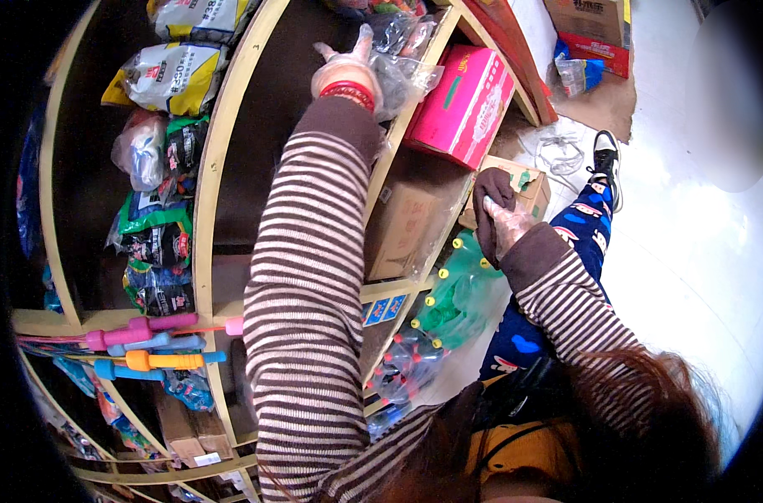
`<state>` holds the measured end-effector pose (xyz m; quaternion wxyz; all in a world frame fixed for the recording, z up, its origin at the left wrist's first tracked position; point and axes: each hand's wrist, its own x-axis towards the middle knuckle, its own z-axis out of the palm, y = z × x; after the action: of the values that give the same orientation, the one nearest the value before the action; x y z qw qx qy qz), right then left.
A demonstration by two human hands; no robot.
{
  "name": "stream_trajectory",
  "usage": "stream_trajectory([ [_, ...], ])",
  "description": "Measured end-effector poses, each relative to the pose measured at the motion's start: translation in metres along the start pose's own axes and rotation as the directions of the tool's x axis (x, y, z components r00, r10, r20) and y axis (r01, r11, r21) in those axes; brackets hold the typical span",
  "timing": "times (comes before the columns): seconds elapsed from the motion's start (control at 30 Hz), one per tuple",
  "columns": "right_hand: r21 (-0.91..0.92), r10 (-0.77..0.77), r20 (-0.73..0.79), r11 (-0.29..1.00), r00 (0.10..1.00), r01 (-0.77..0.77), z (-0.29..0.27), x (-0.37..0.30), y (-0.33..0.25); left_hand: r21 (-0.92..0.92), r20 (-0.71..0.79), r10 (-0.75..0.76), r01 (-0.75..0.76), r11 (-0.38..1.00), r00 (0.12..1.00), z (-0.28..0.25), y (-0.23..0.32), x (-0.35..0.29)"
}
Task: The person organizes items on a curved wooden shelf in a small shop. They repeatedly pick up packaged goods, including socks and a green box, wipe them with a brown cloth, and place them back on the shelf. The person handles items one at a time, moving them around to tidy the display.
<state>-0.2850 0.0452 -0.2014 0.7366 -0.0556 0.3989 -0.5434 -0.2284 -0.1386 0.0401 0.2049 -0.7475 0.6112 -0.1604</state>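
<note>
- A shop interior seen from above: wooden shelves [222,142] curve across the left and middle, and a pale floor [692,251] fills the right side.
- Far left, yellow-and-white bags [176,75] lie stacked on an upper shelf, with green-and-black packets [155,239] below them.
- Lower left, pink, orange and blue toy hammers [147,348] lie with their handles running roughly left to right.
- The left hands [345,71], in a thin clear glove with a red bracelet at the wrist, reach up to the shelf with fingers spread, touching crumpled clear plastic bags [402,54] at the shelf edge.
- Just right of that, a pink carton [465,105] sits tilted, its long axis running from upper right down to lower left.
- Below it stands a brown cardboard box [402,230], and beneath that green and clear bottles [448,306] wrapped in plastic.
- The right hands [503,226], also gloved, are closed around a dark brown cloth [490,197]; the cloth hangs bunched, its long axis nearly upright, its top pointing toward the shelves.
- The cloth is held in front of a small open cardboard box [528,189], near the person's blue patterned trouser leg [566,251].
</note>
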Motion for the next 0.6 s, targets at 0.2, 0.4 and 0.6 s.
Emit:
stream_trajectory([
  [0.2, 0.124, -0.039, 0.028, 0.992, 0.999, 0.035, 0.002, 0.002, 0.007, 0.228, 0.007, 0.04, -0.041, 0.973, 0.999, -0.015, -0.033, -0.009],
  [0.4, 0.131, -0.08, 0.055, 0.989, 0.995, 0.072, -0.002, -0.001, -0.003, 0.04, -0.414, 0.003, 0.015, 0.999, 0.91, -0.002, -0.047, 0.018],
  [0.6, 0.142, -0.067, 0.036, 0.988, 0.997, 0.062, 0.003, 0.006, 0.009, 0.023, -0.381, -0.08, 0.096, 0.995, 0.921, 0.0, -0.039, 0.015],
])
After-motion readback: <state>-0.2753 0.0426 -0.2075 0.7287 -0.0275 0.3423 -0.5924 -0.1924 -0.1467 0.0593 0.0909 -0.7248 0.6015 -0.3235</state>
